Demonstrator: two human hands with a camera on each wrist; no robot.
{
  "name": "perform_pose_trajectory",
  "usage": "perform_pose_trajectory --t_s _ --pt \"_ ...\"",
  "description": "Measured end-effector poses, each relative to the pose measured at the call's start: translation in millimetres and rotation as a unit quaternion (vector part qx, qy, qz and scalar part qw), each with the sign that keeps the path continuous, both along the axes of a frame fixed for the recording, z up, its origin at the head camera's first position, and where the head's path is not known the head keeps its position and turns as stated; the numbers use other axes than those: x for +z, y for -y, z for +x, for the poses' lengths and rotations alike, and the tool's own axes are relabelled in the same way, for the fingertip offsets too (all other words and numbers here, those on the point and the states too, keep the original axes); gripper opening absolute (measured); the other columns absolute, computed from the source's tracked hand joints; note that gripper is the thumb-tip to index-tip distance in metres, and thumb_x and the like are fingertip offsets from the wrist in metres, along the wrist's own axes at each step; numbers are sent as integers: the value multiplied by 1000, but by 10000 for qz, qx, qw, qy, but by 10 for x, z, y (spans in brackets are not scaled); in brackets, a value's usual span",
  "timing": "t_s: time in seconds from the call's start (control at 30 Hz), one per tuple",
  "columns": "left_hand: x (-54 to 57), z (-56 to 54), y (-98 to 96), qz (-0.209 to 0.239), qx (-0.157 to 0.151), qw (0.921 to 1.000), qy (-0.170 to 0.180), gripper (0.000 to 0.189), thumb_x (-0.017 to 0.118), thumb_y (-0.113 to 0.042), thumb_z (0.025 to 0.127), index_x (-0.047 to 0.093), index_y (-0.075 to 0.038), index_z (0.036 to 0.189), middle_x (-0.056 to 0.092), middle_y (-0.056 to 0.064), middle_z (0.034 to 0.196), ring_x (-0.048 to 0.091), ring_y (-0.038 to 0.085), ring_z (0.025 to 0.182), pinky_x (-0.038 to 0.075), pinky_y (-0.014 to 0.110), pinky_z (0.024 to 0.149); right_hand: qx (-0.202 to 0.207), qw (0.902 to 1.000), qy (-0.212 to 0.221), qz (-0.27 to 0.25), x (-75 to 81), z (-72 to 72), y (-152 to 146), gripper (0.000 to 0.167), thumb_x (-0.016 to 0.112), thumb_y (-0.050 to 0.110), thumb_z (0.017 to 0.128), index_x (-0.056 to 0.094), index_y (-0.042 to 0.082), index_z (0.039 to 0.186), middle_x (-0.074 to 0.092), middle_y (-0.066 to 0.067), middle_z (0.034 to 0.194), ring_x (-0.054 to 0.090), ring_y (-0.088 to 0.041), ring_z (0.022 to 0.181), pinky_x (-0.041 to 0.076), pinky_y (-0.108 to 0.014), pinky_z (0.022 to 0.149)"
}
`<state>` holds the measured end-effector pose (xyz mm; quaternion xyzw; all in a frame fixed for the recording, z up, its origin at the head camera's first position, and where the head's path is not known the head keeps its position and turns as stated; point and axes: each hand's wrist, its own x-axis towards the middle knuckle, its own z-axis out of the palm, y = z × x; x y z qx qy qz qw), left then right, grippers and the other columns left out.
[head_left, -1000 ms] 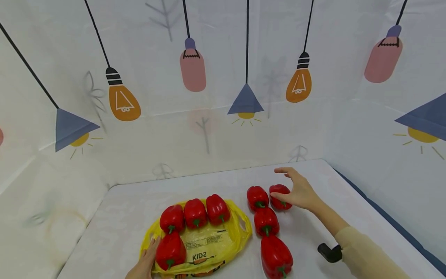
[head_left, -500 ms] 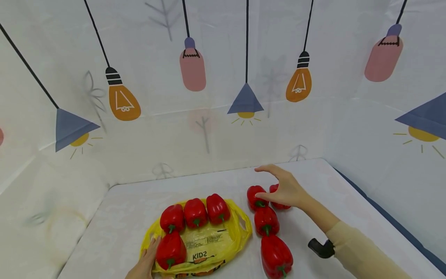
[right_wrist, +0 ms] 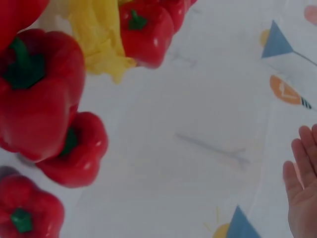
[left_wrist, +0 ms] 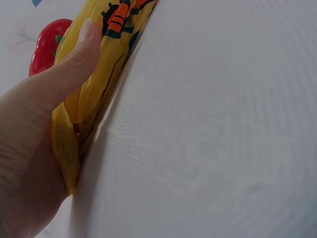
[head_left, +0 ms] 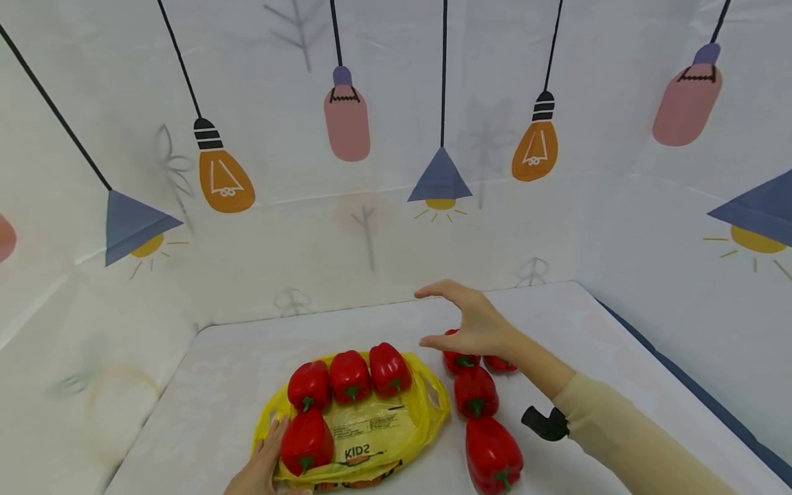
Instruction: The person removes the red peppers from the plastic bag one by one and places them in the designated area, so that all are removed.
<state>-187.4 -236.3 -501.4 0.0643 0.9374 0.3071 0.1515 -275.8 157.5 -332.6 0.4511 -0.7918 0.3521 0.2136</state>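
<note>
The white table (head_left: 192,419) supports a yellow bag (head_left: 399,443), laid flat left of centre. The right sleeve (head_left: 637,436) extends forward and inward from the lower right. The right hand (head_left: 475,322) is raised, thumb and fingers spread wide in a C shape, holding nothing. The left hand (head_left: 262,462) rests against the bag's near-left edge, fingers extended, thumb along the plastic. Four red peppers (head_left: 388,370) sit on the bag; four other peppers (head_left: 493,456) stand to its right, two partly hidden by the right hand and arm. A black curved fitting (head_left: 546,424) projects from the right cuff.
</note>
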Motion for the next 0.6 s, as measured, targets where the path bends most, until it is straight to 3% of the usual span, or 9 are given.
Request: perform_pose_trajectory --t_s 0.23,0.6 --pt "10 51 6 173 -112 9997 -143 116 78 -50 73 14 9 149 15 34 152 8 50 140 9 69 107 395 9989 -72 260 95 59 272 62 86 24 72 59 10 125 62 1 123 56 -16 116 48 -37 97" --pt "12 67 22 161 9 9998 -94 117 77 -54 73 13 5 151 13 32 153 8 48 141 10 67 108 1001 9930 -430 455 121 30 692 57 84 28 75 60 10 123 63 1 121 56 -11 111 47 -26 95"
